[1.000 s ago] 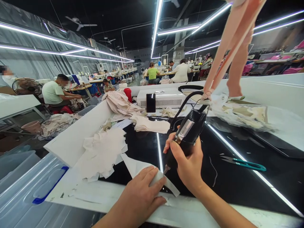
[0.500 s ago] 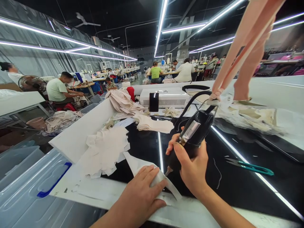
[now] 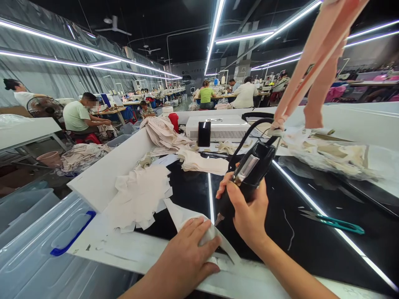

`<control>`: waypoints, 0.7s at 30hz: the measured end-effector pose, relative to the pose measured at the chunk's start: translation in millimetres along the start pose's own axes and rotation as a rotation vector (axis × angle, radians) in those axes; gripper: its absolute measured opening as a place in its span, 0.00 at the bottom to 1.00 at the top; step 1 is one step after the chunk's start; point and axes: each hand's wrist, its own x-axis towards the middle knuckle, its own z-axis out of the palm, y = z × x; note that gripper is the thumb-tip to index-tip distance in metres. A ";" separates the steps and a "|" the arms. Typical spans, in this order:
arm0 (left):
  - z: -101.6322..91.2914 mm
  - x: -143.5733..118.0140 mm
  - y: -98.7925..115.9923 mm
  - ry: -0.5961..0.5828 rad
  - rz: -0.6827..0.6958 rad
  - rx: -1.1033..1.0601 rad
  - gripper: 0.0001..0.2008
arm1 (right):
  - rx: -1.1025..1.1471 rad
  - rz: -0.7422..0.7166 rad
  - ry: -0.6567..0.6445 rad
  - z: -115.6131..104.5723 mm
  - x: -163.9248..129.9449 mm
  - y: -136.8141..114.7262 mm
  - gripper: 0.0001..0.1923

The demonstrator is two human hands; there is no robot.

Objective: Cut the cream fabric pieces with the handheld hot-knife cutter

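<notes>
My left hand point(image 3: 188, 247) lies with fingers extended on a white fabric piece point(image 3: 179, 214), pressing it to the black tabletop point(image 3: 249, 257) near the front edge. My right hand point(image 3: 251, 211) is wrapped round a black corded hand tool point(image 3: 254, 162) that has a metal plate on its body. The tool's pointed metal tip point(image 3: 219, 219) is down beside the edge of the fabric piece, close to my left fingers; whether it touches the fabric I cannot tell. Pale peach straps point(image 3: 314, 79) hang from above and are tied to the top of the tool.
A fanned pile of pale fabric pieces point(image 3: 141, 195) lies to the left, another stack point(image 3: 202, 162) behind. Teal thread snips point(image 3: 339, 223) lie on the right. A phone point(image 3: 204, 133) leans against a white vented box point(image 3: 224, 128). Plastic-wrapped pieces point(image 3: 339, 153) sit back right. Co-workers sit farther off.
My right hand and the tool have shifted slightly left, with the tip a little higher. My left hand keeps its place on the fabric. The camera view has moved slightly.
</notes>
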 end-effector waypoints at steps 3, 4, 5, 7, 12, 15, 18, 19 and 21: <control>0.7 -0.2 -0.2 0.017 -0.011 -0.010 0.29 | 0.018 0.012 0.012 0.7 2.1 -0.1 0.10; 0.9 -0.2 -0.2 0.017 -0.014 -0.011 0.29 | 0.031 0.011 0.020 1.0 3.0 0.1 0.11; 1.0 -0.3 0.0 0.017 -0.016 -0.011 0.29 | 0.043 0.010 0.027 1.5 3.9 0.5 0.12; 1.2 -0.4 0.6 0.015 -0.020 -0.012 0.29 | 0.060 0.005 0.030 2.7 5.1 1.3 0.13; 0.4 -0.1 3.2 0.022 -0.026 -0.033 0.29 | 0.079 0.022 0.016 4.7 4.9 4.1 0.13; 0.8 0.1 3.4 0.024 -0.030 -0.037 0.28 | 0.068 0.029 0.021 5.0 3.9 6.0 0.13; 5.8 -0.4 1.8 0.018 -0.019 -0.028 0.28 | 0.052 0.016 0.014 4.7 3.3 7.6 0.12; 9.0 -0.6 0.8 0.024 -0.007 -0.022 0.29 | 0.044 0.013 0.011 4.4 3.1 8.1 0.12; 16.6 -0.6 -1.5 0.063 0.021 -0.002 0.30 | 0.029 0.018 0.012 3.1 3.0 9.3 0.12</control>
